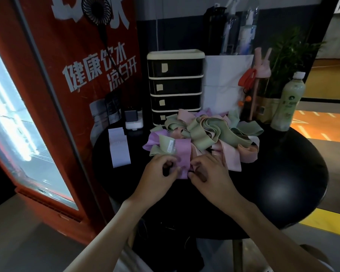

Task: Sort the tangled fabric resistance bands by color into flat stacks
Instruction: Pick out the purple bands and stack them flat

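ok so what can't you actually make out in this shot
Head view only:
Lower corners of the purple band, covered by the left hand and right hand pinching it.
The count of bands in the pile: they overlap and tangle.
Bottom drawer of the drawer unit, behind the pile.
Drawer labels: too small to read.

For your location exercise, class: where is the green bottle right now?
In the head view, the green bottle stands at the table's far right edge, right of the band pile and beside the plant.
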A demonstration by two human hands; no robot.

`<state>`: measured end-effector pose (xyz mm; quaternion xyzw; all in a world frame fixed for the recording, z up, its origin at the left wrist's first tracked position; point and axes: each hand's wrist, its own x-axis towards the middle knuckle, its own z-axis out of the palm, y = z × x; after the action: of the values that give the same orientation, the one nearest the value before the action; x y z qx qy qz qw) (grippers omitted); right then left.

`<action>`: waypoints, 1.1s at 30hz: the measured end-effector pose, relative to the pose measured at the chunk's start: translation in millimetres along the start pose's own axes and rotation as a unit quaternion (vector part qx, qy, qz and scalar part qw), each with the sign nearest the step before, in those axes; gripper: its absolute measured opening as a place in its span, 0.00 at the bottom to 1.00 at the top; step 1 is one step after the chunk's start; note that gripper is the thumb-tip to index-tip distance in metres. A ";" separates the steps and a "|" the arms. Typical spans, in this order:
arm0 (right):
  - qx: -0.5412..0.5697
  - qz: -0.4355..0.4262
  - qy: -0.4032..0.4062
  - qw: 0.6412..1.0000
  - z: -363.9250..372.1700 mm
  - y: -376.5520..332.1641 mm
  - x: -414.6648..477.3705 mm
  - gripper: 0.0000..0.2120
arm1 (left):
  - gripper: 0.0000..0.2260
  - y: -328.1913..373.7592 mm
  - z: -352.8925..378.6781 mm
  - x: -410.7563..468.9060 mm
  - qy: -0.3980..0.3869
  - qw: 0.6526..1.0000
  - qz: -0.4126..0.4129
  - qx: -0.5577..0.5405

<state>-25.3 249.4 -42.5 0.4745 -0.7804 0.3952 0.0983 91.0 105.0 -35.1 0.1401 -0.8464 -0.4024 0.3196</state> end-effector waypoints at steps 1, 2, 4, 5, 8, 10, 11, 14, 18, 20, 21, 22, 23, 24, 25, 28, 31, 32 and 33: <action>-0.016 -0.002 -0.003 1.000 -0.3 0.1 -0.1 0.12 | 0.06 -1.2 0.0 0.3 -0.004 1.000 -0.002 0.004; -0.033 -0.007 -0.011 0.999 -0.5 0.5 -0.1 0.13 | 0.04 -2.2 -0.1 0.0 -0.011 1.000 -0.001 0.010; -0.065 -0.017 -0.030 0.997 1.1 1.8 -0.8 0.14 | 0.03 -3.4 -0.3 -1.4 -0.016 1.000 0.001 0.026; -0.077 -0.023 -0.039 0.996 2.2 2.5 -1.7 0.16 | 0.03 -3.8 -0.5 -1.6 -0.013 0.999 0.002 0.031; -0.088 -0.048 -0.066 0.993 2.2 2.6 -3.5 0.17 | 0.04 -5.2 -2.1 -1.3 -0.007 1.000 -0.004 0.025; -0.087 -0.057 -0.070 0.992 1.5 1.7 -3.0 0.10 | 0.06 -5.5 -3.5 -2.1 -0.006 1.000 -0.016 0.005; -0.089 -0.063 -0.060 0.992 0.9 1.5 -2.5 0.06 | 0.07 -5.6 -4.2 -2.3 -0.006 1.000 -0.022 -0.002; -0.080 -0.059 -0.024 0.995 0.0 0.3 -2.1 0.01 | 0.08 -4.2 -6.2 -2.9 -0.022 0.999 -0.034 -0.014; 0.000 -0.028 0.010 1.000 -3.6 -5.6 0.7 0.04 | 0.07 -3.0 -11.6 -4.7 -0.037 0.999 -0.003 -0.034; 0.029 -0.030 0.019 0.999 -8.7 -12.6 4.0 0.06 | 0.07 2.2 -15.7 -2.1 -0.029 0.999 0.020 -0.032; 0.045 -0.027 0.023 0.998 -13.2 -17.5 7.4 0.06 | 0.06 6.9 -18.7 1.3 -0.020 0.999 0.032 -0.033; 0.068 -0.018 0.021 0.997 -20.0 -24.9 12.0 0.04 | 0.06 13.4 -22.5 6.3 -0.011 0.998 0.044 -0.036; 0.097 -0.010 0.018 0.995 -27.7 -31.9 18.1 0.03 | 0.07 21.3 -27.0 12.6 -0.001 0.998 0.054 -0.041; 0.129 -0.005 0.015 0.992 -36.5 -39.5 24.7 0.05 | 0.09 30.3 -32.0 19.8 0.010 0.997 0.064 -0.044; 0.159 -0.006 0.014 0.987 -45.2 -46.6 32.3 0.06 | 0.10 39.7 -37.4 27.4 0.021 0.996 0.072 -0.045; 0.232 -0.021 0.032 0.972 -67.7 -63.6 55.9 0.03 | 0.04 67.8 -53.1 52.7 0.043 0.993 0.097 -0.053; 0.267 -0.020 0.046 0.962 -85.0 -75.3 75.8 0.12 | 0.05 93.1 -66.3 76.0 0.061 0.987 0.133 -0.068; 0.250 -0.025 0.057 0.966 -89.9 -78.1 82.5 0.11 | 0.05 100.7 -69.5 82.5 0.064 0.986 0.141 -0.069; 0.233 -0.031 0.066 0.970 -94.8 -81.2 89.2 0.08 | 0.05 107.6 -72.3 88.6 0.063 0.985 0.145 -0.069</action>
<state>-27.1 238.3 110.5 0.4808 -0.6438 0.5934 0.0486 73.4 86.9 119.8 0.0186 -0.8062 -0.3998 0.4358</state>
